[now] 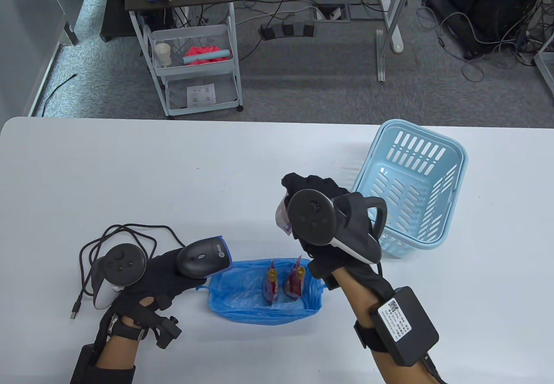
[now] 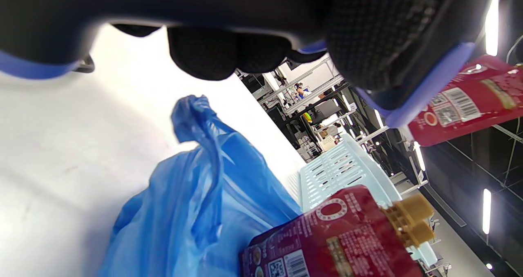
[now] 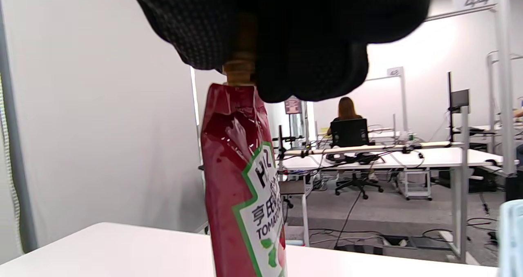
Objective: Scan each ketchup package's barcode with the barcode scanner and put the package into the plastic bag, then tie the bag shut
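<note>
My left hand point(image 1: 166, 271) grips the black barcode scanner point(image 1: 203, 259), its nose aimed right, just left of the open blue plastic bag point(image 1: 242, 302). Two red ketchup packages point(image 1: 281, 282) stand inside the bag; one shows close in the left wrist view point(image 2: 327, 244). My right hand point(image 1: 303, 198) holds a third ketchup package point(image 1: 282, 219) up in the air by its gold cap, above and behind the bag. In the right wrist view that package point(image 3: 241, 187) hangs upright below my fingers point(image 3: 310, 64). The left wrist view catches its barcode side point(image 2: 461, 105) beyond the scanner's blue-edged nose point(image 2: 429, 85).
A light blue plastic basket point(image 1: 411, 180) stands tilted at the right of the white table point(image 1: 173, 176), close behind my right hand. The scanner's black cable point(image 1: 108, 245) coils at the left. A shelf trolley point(image 1: 194, 59) stands on the floor beyond the table.
</note>
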A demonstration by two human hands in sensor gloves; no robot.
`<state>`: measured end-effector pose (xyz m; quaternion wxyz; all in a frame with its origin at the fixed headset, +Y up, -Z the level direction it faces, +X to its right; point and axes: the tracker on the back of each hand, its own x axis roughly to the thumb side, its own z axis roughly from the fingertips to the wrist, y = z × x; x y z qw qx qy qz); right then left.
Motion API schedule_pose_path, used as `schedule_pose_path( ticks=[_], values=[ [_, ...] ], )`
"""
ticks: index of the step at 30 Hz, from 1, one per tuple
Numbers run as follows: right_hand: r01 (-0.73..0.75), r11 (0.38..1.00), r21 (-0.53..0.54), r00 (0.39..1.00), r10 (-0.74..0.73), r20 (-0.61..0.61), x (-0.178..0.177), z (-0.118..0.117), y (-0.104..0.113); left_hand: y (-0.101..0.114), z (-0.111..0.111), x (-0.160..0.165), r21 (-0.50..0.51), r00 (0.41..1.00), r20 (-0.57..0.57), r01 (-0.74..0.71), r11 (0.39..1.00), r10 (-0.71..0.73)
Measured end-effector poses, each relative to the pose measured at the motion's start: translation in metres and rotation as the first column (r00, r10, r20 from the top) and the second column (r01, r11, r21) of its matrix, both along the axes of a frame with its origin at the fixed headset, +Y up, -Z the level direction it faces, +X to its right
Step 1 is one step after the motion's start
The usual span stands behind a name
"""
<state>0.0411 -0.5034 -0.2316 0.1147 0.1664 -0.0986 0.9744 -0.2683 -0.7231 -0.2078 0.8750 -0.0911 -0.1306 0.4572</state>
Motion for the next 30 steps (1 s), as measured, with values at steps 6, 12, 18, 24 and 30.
schedule_pose_path(
  ticks=[6,12,18,24,30],
  values=[
    [-0.041,0.999,-0.028,0.996,0.038,-0.078,-0.033,0.002,-0.015,0.005,0.002,-0.001,0.034,0.999,-0.007,-0.036,0.999,0.036],
    [-0.079,0.995,-0.054,0.989,0.072,-0.129,-0.052,0.004,-0.032,0.005,0.002,0.001,0.042,0.999,0.006,-0.038,0.998,0.038],
    [-0.113,0.991,-0.073,0.982,0.100,-0.163,-0.062,0.009,-0.045,0.005,0.002,0.003,0.050,1.000,0.015,-0.027,0.998,0.026],
    [-0.112,0.991,-0.080,0.979,0.096,-0.177,-0.065,0.011,-0.053,0.003,0.003,0.008,0.050,0.999,0.037,0.004,0.999,-0.006],
    [-0.113,0.990,-0.086,0.979,0.096,-0.181,-0.065,0.012,-0.054,0.001,0.003,0.014,0.054,0.998,0.056,0.030,0.998,-0.033]
  ],
)
